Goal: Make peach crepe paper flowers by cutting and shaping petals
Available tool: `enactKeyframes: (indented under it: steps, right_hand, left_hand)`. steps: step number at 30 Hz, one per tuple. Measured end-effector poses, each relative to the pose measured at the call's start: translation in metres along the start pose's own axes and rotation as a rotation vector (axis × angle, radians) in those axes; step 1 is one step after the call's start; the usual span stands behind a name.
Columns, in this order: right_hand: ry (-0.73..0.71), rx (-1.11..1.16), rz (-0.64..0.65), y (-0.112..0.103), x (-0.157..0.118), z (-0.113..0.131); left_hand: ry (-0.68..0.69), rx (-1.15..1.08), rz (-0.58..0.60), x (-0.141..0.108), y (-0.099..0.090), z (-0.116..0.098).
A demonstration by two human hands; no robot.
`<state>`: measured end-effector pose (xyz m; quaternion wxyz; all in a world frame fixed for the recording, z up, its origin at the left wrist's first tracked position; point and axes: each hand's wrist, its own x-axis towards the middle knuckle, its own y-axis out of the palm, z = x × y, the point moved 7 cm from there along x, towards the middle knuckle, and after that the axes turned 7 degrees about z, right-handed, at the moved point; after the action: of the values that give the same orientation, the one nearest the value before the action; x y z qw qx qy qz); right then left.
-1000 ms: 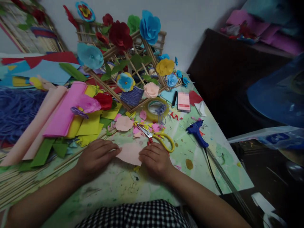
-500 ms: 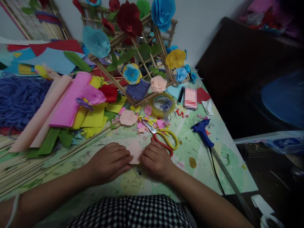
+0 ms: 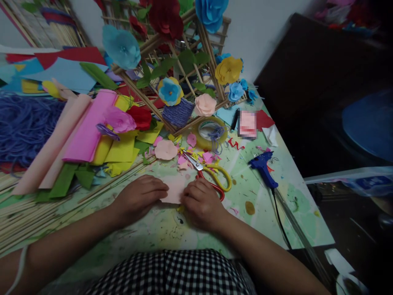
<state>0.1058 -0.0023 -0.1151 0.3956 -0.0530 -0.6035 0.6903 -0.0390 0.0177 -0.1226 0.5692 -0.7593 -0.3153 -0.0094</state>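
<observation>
Paper (image 3: pixel 172 191) stretches between the two hands again, and more of its pale pink surface shows than half a second ago, when the hands nearly met over it. Left hand (image 3: pixel 139 200) has eased away to its own side, its fingers close together and pinching the left edge. Right hand (image 3: pixel 204 203) stays about where it was, fingers curled in at the right edge; its thumb is hard to make out. And a yellow scrap (image 3: pixel 181 208) peeks out again below the sheet, just above the table (image 3: pixel 227 223)!

Crowding the right hand, the scissors (image 3: pixel 198 165) lie with their red handle partly hidden behind it, blades pointing into the loose clippings (image 3: pixel 183 165). Just beyond the sheet sits a scalloped pink cutout (image 3: pixel 166 150), and behind that a yellowish tape roll (image 3: pixel 201 141) and a flower-covered stick frame (image 3: pixel 135 91). Over on the right rests a blue glue gun (image 3: pixel 263 169), its cord trailing toward the near edge; on the left, thin sticks (image 3: pixel 30 215) and a bright pink roll (image 3: pixel 90 127) fill the space.
</observation>
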Motion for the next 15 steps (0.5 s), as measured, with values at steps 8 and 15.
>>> enactKeyframes:
  steps: [8, 15]
  right_hand:
    - [-0.001, 0.015, 0.056, 0.001, -0.001, 0.004]
    - [-0.01, 0.008, 0.033, 0.0, 0.0, 0.002]
  left_hand:
    - [0.052, 0.033, 0.027, 0.005, 0.001, -0.012]
    - [0.091, 0.007, -0.035, 0.005, -0.007, -0.008]
